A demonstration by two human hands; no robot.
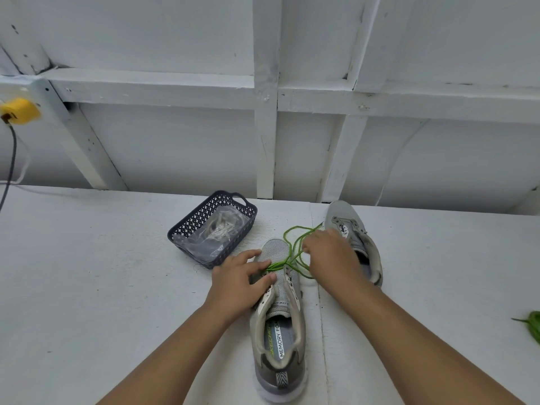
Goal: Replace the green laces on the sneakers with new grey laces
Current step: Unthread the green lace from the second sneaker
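meanwhile, left hand (239,276) presses near sneaker (279,311) flat on table (87,287), fingers spread open, likely steadying it. right hand (330,252) pinches green lace (295,252), drawing it from lowest eyelets. far sneaker (353,241) behind right fingers, laceless. grey laces (219,229) bagged in basket (187,229) beyond left fingertips.

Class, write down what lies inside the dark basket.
Inside the basket lies a clear plastic bag holding pale laces. Their number cannot be told, and the bag hides the basket's floor.
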